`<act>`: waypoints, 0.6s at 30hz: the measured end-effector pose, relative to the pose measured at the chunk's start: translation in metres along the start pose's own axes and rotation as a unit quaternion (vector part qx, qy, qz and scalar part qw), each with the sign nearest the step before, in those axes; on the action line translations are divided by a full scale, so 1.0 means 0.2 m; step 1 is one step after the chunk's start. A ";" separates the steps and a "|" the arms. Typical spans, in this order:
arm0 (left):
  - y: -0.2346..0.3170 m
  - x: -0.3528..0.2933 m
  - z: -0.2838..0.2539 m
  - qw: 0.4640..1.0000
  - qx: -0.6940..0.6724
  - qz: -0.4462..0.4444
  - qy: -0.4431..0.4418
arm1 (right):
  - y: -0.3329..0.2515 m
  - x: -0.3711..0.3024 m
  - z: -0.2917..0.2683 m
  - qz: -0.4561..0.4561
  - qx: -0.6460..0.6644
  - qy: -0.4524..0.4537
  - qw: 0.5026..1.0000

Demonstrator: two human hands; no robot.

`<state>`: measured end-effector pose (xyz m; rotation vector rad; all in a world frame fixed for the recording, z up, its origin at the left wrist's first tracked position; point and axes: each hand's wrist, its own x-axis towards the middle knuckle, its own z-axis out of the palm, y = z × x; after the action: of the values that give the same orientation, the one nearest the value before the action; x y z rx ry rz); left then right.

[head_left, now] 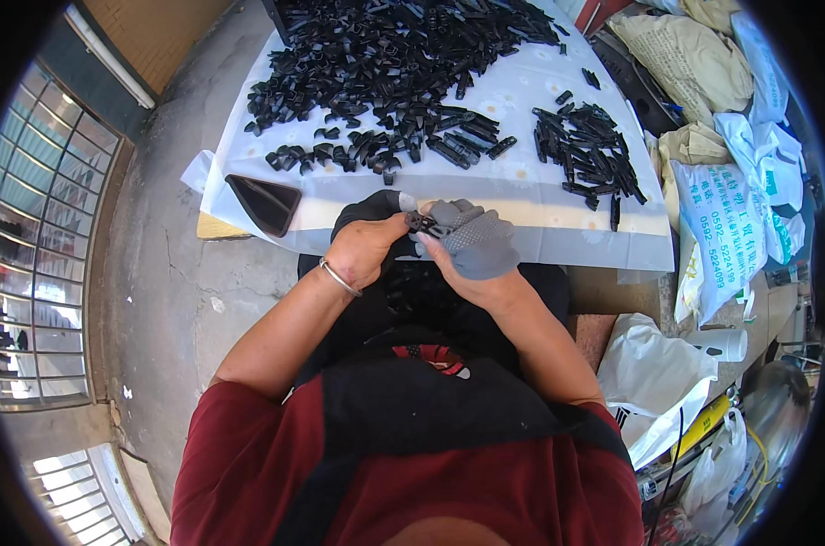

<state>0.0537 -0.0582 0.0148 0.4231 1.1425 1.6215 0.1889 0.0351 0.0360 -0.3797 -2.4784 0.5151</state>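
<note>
Over the table's near edge, my left hand (367, 240) and my right hand (476, 240) meet with fingers closed on a small black plastic clip-like part (419, 224). A black glove covers part of my left hand, and a grey dotted glove part of my right; some fingertips and both thumbs look bare. The fingers hide much of the part. Just beyond lie small curved black pieces (339, 150) and several longer black clips (467, 141). A heap of black parts (367, 64) spreads behind them. Black clips (590, 150) form a separate pile at the right.
A dark smartphone (265, 205) lies at the left front corner of the white flowered table cover (503, 187). Stuffed sacks and printed plastic bags (717, 232) crowd the right side. Nearer me on the right is a white bag (653, 364). Concrete floor (185, 246) extends along the left.
</note>
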 end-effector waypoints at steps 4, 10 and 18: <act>0.00 -0.06 0.06 0.997 -0.062 -0.021 0.035 | -0.07 -0.02 0.00 -0.023 -0.155 -0.008 0.988; -0.04 -0.06 0.02 0.998 0.026 -0.036 0.034 | -0.04 -0.03 0.00 0.018 -0.071 -0.017 0.997; -0.23 0.04 -0.26 0.902 0.369 0.222 -0.036 | -0.10 0.00 -0.07 0.033 0.061 0.014 0.998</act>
<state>0.0376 -0.0759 -0.0501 1.3028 1.6728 1.4688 0.1941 0.0208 0.0549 -0.4178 -2.4010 0.6799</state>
